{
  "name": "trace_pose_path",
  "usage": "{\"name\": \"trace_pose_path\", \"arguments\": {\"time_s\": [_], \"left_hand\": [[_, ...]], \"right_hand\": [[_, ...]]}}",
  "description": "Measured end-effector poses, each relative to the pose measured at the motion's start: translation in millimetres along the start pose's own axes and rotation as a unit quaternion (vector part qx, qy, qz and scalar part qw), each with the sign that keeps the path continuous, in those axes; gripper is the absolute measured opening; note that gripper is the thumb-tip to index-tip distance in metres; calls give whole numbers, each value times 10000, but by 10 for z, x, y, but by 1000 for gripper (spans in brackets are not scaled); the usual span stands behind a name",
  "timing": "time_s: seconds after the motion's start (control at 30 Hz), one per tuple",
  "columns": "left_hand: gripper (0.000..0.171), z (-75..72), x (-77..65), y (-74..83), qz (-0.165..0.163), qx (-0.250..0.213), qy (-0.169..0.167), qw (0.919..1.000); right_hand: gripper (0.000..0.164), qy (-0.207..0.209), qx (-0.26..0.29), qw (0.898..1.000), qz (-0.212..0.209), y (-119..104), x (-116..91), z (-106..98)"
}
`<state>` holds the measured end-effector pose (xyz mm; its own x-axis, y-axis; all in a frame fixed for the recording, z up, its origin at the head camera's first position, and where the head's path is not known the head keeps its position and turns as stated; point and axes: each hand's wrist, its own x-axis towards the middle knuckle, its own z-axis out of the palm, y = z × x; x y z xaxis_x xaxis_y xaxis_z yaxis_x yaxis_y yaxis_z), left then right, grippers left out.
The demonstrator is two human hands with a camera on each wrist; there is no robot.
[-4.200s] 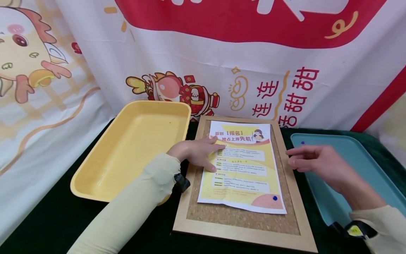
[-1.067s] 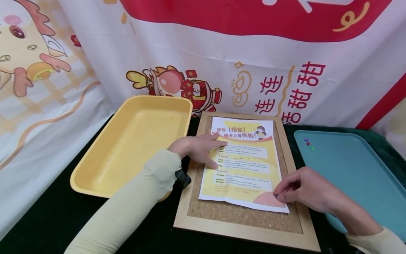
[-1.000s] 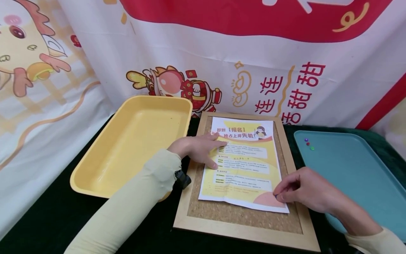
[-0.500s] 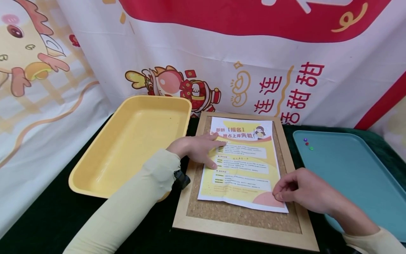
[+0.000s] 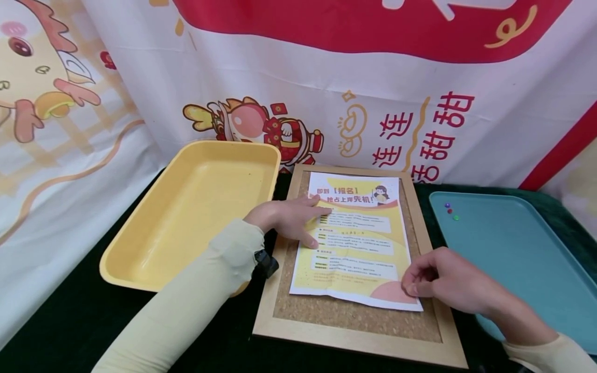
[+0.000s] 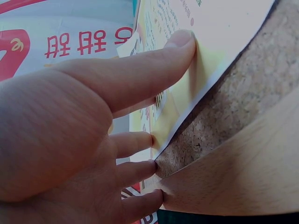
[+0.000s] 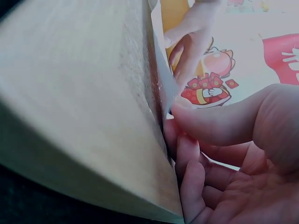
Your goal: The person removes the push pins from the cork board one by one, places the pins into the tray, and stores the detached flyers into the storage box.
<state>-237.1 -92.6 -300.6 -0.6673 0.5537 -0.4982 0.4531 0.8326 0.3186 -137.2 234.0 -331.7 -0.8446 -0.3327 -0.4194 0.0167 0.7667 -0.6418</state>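
A printed yellow-and-white sheet of paper (image 5: 354, 274) lies on a wood-framed cork board (image 5: 326, 313). My left hand (image 5: 291, 220) rests on the paper's left side with fingers spread; in the left wrist view its thumb (image 6: 180, 44) presses the sheet, and other fingertips touch the board's edge. At the lower right corner, my right hand (image 5: 443, 277) pinches a blue push pin between thumb and forefinger. The fingers hide the pin in the head view; a sliver of the blue push pin (image 7: 171, 112) shows beside the thumb in the right wrist view.
To the left stands a deep yellow tray (image 5: 196, 217), under my left forearm. A teal tray (image 5: 517, 248) lies on the right, with purple, red and green push pins (image 5: 450, 211) near its far left corner. A printed cloth backdrop (image 5: 280, 62) hangs behind the dark green tablecloth.
About four seconds ago my right hand was over the teal tray's left edge, with the blue pin visible in the paper's corner. It moved onto that pin and has stayed; my left hand stayed put.
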Motion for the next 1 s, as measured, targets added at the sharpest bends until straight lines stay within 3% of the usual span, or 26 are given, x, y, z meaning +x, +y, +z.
{"name": "trace_pose_path", "arguments": {"time_s": [0.17,0.53,1.0], "left_hand": [[89,-1,-2,-10,-24,-12,-31,10000],[89,-5,13,-8,-25,-13,-53,10000],[89,4,17,-9,-36,-7,-41,10000]], "right_hand": [[6,-117,144,9998,-30,10,0,-24],[7,62,545,9983,198,7,12,-45],[21,207,581,9978,258,29,24,-57]]}}
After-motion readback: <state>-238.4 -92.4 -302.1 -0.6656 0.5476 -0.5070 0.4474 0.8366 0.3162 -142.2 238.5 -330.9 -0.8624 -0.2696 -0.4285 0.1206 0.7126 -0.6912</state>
